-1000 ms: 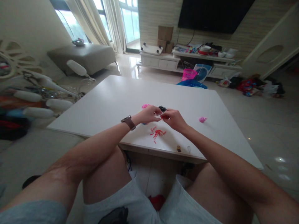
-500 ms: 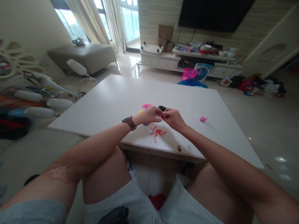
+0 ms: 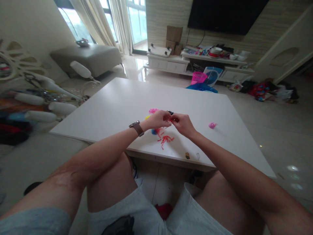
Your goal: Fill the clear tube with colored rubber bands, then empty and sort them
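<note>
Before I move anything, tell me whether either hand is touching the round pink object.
No: the round pink object lies on the white table, apart from the left hand and right hand, off to their right.

2 hands of mine in view: 1 L hand (image 3: 158,120), 1 R hand (image 3: 183,124), w/ at least 1 red bit (image 3: 171,120) at my R fingers; exact no. hidden. 1 watch (image 3: 137,128) on me. On 1 white table (image 3: 127,101) I count 5 clumps, 1 per colour — red pile (image 3: 166,138), pink pile (image 3: 153,111), blue clump (image 3: 154,132), black clump (image 3: 170,112), yellow clump (image 3: 147,117), some partly hidden. Pcs per clump: too tangled/small to count. Also 1 pink toy (image 3: 212,125), 1 yellow-and-dark figure (image 3: 187,155), 1 clear pc (image 3: 198,156). Further off — 1 TV (image 3: 227,16), 3 cardboard boxes (image 3: 174,34), 1 pink basket (image 3: 198,77), 1 ottoman (image 3: 85,57).
</note>
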A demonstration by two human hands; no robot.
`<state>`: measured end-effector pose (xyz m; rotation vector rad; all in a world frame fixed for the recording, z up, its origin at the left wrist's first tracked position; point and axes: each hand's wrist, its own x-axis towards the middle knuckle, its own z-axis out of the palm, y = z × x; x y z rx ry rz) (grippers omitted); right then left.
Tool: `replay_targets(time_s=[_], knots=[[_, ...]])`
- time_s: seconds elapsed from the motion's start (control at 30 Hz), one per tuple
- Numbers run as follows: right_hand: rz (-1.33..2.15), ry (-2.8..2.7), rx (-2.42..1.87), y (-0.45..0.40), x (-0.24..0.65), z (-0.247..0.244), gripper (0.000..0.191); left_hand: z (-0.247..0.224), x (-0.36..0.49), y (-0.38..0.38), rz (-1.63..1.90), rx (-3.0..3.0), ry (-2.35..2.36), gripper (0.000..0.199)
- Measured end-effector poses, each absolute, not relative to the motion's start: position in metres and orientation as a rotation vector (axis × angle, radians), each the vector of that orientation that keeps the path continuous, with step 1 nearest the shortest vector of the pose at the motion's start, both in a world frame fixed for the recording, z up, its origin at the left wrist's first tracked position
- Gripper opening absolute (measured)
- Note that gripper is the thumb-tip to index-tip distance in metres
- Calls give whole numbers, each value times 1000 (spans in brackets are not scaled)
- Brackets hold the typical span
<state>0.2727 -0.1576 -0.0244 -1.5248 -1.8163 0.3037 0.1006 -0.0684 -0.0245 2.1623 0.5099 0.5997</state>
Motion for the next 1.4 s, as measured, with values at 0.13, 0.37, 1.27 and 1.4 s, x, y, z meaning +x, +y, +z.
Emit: replay_targets(time_s=[0.13, 0.37, 1.27, 1.4], knots=[[280, -1807, -1518, -157, 274, -23, 17, -29, 103, -69, 627, 2064, 484, 25], [391, -1703, -1541, -158, 273, -18, 9, -24, 101, -70, 620, 2062, 464, 20], [482, -1607, -1378, -160, 272, -8, 22, -19, 99, -66, 723, 2027, 492, 21], [425, -1626, -1416, -161, 272, -8, 12, -19, 99, -65, 751, 2064, 492, 21]])
